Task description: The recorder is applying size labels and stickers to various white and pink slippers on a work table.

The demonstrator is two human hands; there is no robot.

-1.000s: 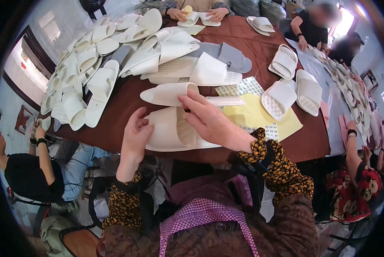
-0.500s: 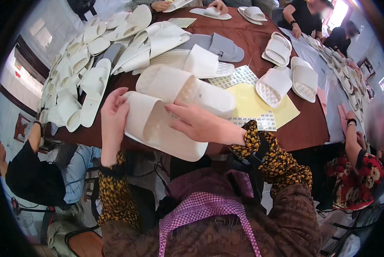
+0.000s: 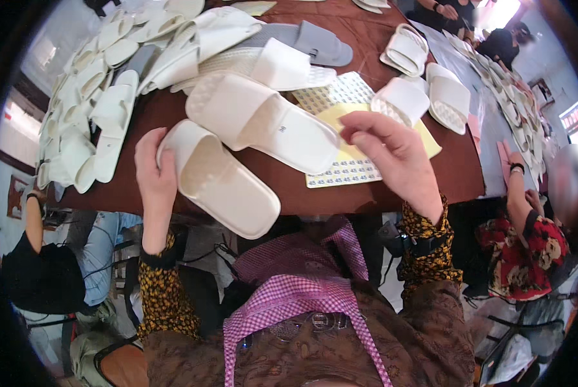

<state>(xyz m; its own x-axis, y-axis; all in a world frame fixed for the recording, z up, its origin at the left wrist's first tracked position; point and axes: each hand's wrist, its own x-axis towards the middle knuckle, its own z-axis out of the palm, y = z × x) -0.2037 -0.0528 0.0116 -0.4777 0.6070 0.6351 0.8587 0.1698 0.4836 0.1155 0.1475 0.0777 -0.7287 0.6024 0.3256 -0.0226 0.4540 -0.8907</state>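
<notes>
My left hand (image 3: 154,184) grips the toe end of a white slide slipper (image 3: 234,193), thumb and fingers at its edge. The slipper lies tilted, its heel pointing toward me past the table's front edge. Just beyond it is a second white slipper (image 3: 285,129), with a small dark mark on its insole. My right hand (image 3: 402,155) hovers by that slipper's heel with thumb and fingers curled into a pinch; anything between the fingertips is too small to make out. Beneath that hand lie a label sheet (image 3: 340,173) and yellow backing paper (image 3: 429,142).
White slippers (image 3: 105,106) are heaped at the left, with a grey slipper (image 3: 321,45) at the far middle. Several white slippers, one a single slide (image 3: 449,97), stand at the right on the brown tablecloth (image 3: 447,171). Another person's arm (image 3: 518,200) reaches in at the right.
My right hand has left the near slipper and moved right, over the label sheet. The near slipper's heel has swung toward me, away from the second slipper. The view has shifted slightly.
</notes>
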